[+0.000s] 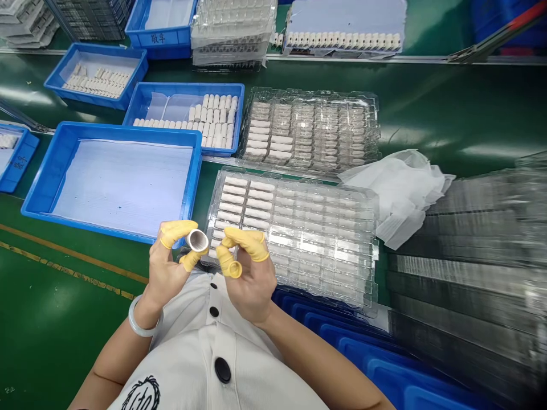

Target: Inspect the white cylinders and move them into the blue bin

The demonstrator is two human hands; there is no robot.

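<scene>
Between the thumb and fingers of my left hand (168,265) is a white hollow ceramic tube (198,240), its round open end facing up toward me. My right hand (250,270) is just to the right of it, thumb and fingertips pinched together; whatever they may hold is hidden. Yellow finger cots cover the fingertips of both hands. Beyond my hands lies a clear plastic blister tray (316,228), with white tubes in its left columns. A large blue bin (111,228) lined with white paper is left of it.
Another blister tray (316,122) and a blue bin of white tubes (183,149) lie further back. White paper sheets (401,188) rest on the right, near blurred stacked trays (465,273). Blue bins (354,347) are stacked below the table edge.
</scene>
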